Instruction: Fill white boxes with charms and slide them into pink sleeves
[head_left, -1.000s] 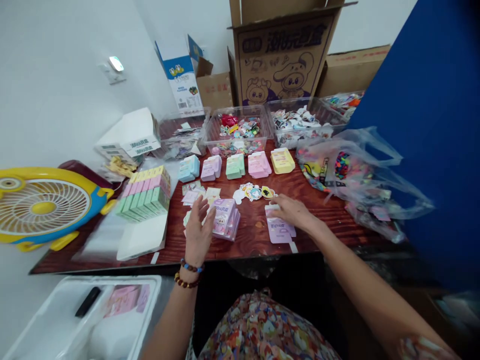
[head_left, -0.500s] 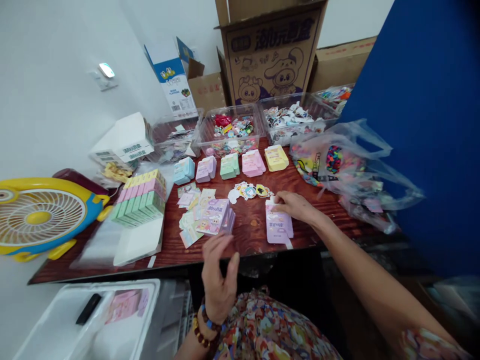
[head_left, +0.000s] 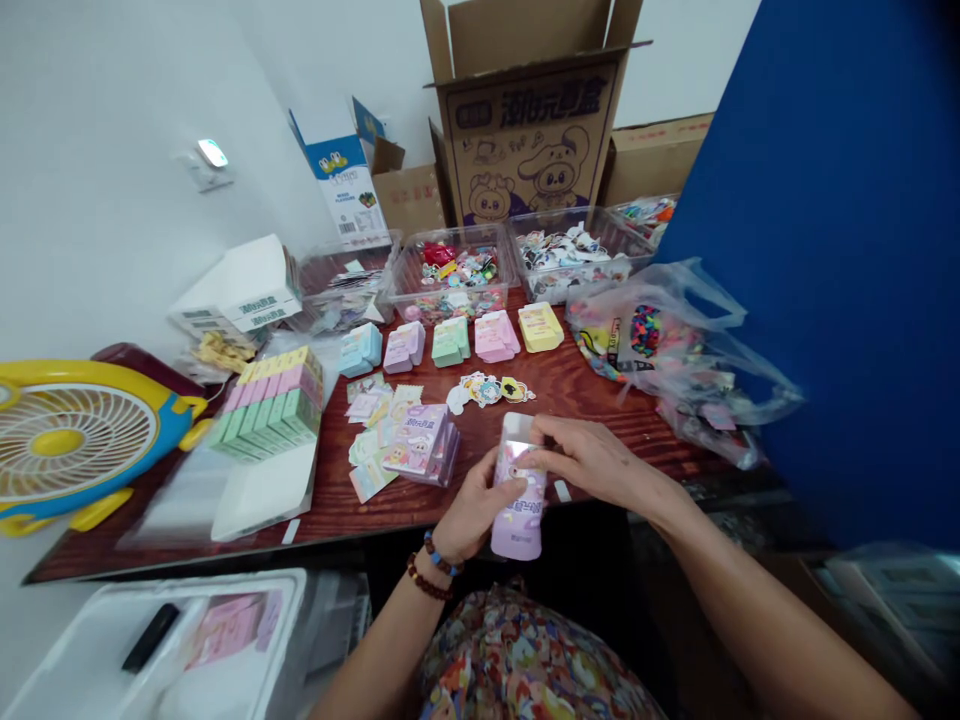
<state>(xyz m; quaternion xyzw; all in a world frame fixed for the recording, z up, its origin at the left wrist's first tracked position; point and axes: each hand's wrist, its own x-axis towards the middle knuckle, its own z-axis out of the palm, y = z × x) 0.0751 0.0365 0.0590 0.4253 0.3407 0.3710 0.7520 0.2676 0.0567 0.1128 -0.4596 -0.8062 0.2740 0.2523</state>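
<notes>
Both my hands hold a lilac packet [head_left: 517,510] upright over the near edge of the wooden table [head_left: 600,400]. My left hand [head_left: 472,505] grips its left side from below, with bead bracelets on the wrist. My right hand [head_left: 589,458] pinches the packet's top. Just left of it lies a stack of purple packets [head_left: 424,443] beside loose cards [head_left: 371,450]. A small cluster of cartoon stickers [head_left: 487,390] lies behind the held packet.
A row of pastel packet piles [head_left: 450,342] runs across the table, with clear bins of trinkets [head_left: 457,275] and cardboard boxes [head_left: 529,130] behind. A plastic bag [head_left: 675,350] lies right; a block of pink and green packets [head_left: 270,400] and a yellow fan [head_left: 67,440] left. A white tub [head_left: 112,670] sits below.
My right hand lifted the lilac packet off the table towards me. My left hand left the purple stack, dropped below the edge, then rose and took hold of the packet.
</notes>
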